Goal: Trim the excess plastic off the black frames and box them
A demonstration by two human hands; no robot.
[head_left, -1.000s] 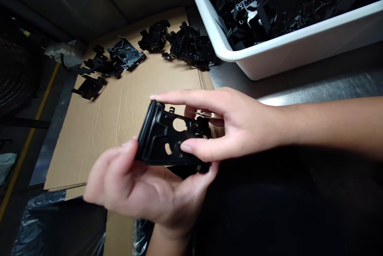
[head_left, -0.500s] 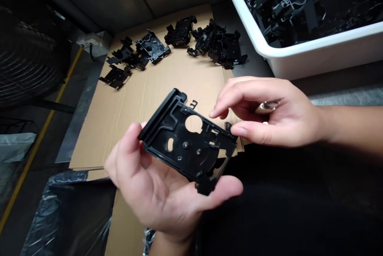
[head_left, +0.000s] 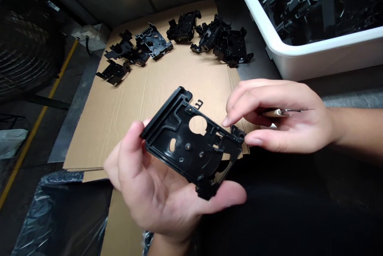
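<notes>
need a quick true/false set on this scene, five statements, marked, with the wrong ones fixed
1. The left hand holds a black part. True.
2. The right hand holds no tool. False: the right hand holds a slim tool with a metal tip.
3. The white bin contains many dark pieces. True.
4. The black part is solid, with no openings. False: the black part has several openings, including a large round one.
5. Loose black frames lie toward the far edge of the cardboard. True.
</notes>
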